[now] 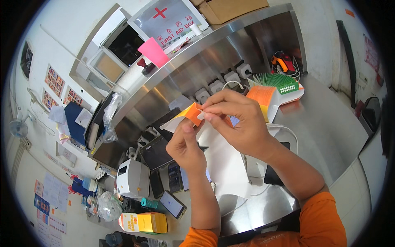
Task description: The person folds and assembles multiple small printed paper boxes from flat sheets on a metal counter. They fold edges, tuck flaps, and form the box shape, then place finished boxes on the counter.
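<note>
My left hand (pixel 185 144) grips an orange, yellow and white paper carton (pixel 191 110) by its lower edge, fingers wrapped behind it. On the carton's right side, my right hand (pixel 242 121) pinches a small white round piece (pixel 201 116) between thumb and forefinger. It looks like a sticker, though it is too small to be sure. Beneath both hands lies a long white sheet (pixel 226 164) on the metal counter. Right of my right hand sit orange and white folded cartons (pixel 261 94), with a fanned green stack (pixel 271 82) behind them.
A white printer (pixel 132 179), several phones (pixel 173 204) and a yellow-and-white box (pixel 152 222) stand at left. Chargers (pixel 216 85) line the metal back wall, near an orange scanner (pixel 282 62). A pink cup (pixel 154 51) stands on the ledge above. Cables cross the counter (pixel 329 119).
</note>
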Action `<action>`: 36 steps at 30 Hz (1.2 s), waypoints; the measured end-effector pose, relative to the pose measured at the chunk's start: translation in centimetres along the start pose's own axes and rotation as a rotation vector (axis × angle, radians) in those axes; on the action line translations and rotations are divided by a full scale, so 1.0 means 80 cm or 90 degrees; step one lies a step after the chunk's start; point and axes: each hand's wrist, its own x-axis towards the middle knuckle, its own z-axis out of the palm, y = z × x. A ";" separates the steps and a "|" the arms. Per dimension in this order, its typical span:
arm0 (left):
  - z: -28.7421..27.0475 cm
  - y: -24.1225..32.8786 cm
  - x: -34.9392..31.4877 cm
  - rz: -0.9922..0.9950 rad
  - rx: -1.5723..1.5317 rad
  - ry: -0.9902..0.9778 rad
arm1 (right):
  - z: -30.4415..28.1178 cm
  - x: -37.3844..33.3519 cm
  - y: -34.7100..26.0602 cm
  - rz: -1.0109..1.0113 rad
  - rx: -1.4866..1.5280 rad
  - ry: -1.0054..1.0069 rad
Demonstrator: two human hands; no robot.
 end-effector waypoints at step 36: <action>-0.027 0.001 0.014 -0.115 -0.106 0.027 | 0.006 -0.002 0.008 -0.203 -0.203 -0.168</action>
